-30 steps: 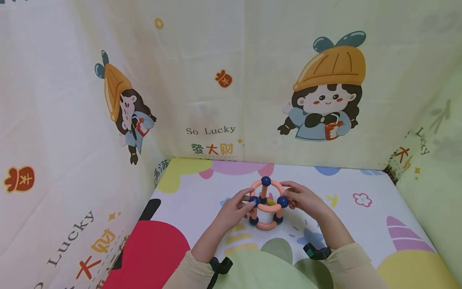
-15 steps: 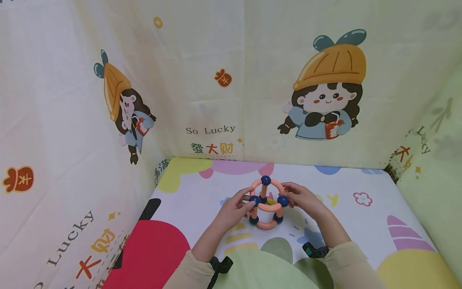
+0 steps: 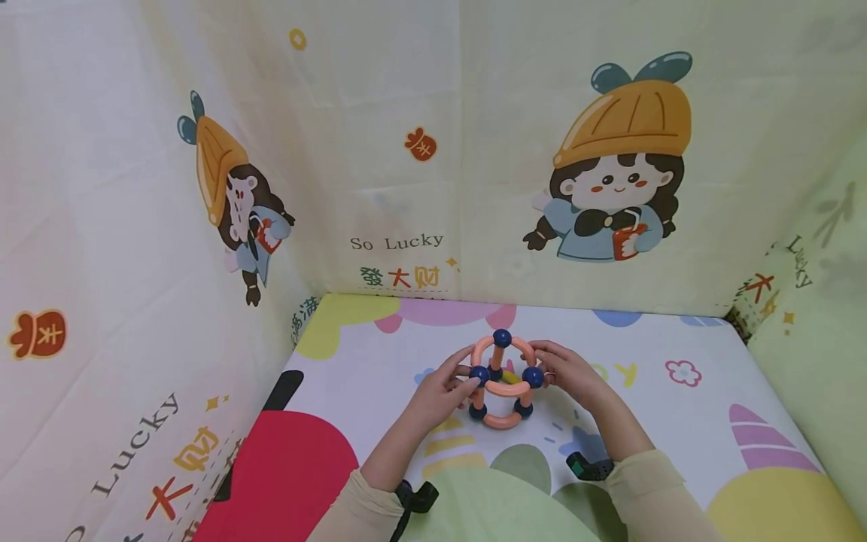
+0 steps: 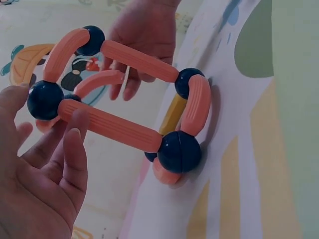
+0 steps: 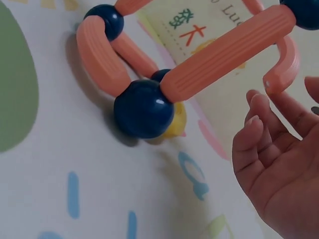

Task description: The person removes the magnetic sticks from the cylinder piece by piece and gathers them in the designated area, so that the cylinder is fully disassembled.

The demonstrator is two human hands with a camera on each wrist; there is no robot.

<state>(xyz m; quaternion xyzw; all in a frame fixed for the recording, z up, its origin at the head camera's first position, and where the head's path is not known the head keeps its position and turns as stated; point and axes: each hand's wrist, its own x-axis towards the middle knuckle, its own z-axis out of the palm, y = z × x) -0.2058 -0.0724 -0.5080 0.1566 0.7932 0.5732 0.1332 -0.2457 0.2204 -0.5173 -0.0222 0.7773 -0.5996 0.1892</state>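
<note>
A ball-and-rod toy frame point(image 3: 506, 388), with dark blue balls joined by straight and curved coral rods, stands on the printed mat. My left hand point(image 4: 47, 169) grips its upper left corner: one fingertip lies on the blue ball point(image 4: 46, 100), another finger on the straight rod point(image 4: 117, 127). On the far side, my right hand point(image 3: 572, 375) holds a curved coral rod point(image 5: 286, 69) of the upper ring by its end, index fingertip against it and thumb close beside. In the right wrist view that end shows apart from any ball. A yellow rod point(image 4: 174, 113) runs along the base.
The mat point(image 3: 704, 410) carries bright printed shapes. Pale cartoon-print cloth point(image 3: 488, 188) walls in the back and both sides. A black camera sits on each wrist, above the mat's near part.
The right wrist and forearm have shifted slightly left, and the right hand's lower fingers show less below the hand. The left hand and the toy frame stay where they were.
</note>
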